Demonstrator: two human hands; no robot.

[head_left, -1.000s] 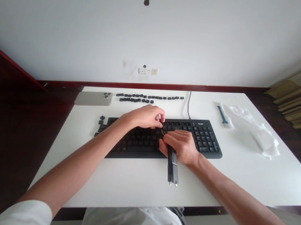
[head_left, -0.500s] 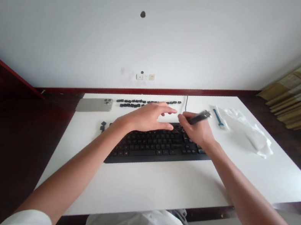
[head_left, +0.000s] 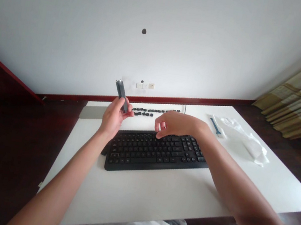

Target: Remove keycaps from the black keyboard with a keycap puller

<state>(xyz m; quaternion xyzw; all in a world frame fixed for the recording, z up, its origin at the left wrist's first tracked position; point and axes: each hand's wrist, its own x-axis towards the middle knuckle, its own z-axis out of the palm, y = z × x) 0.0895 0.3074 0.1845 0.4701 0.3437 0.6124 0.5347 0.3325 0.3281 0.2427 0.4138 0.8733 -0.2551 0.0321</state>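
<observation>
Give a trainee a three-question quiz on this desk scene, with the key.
1. What does the left hand hold? A: a dark slim tool; B: a black keycap; C: the blue-handled brush.
2. True or false: the loose black keycaps lie beyond the keyboard.
3. Fill in: the ___ hand is over the keyboard.

Key: 1 A; 2 true; 3 right hand.

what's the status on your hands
Left hand gripping slim dark grey tool. Right hand above black rectangular keyboard. Loose black keycaps in a row beyond it.
</observation>
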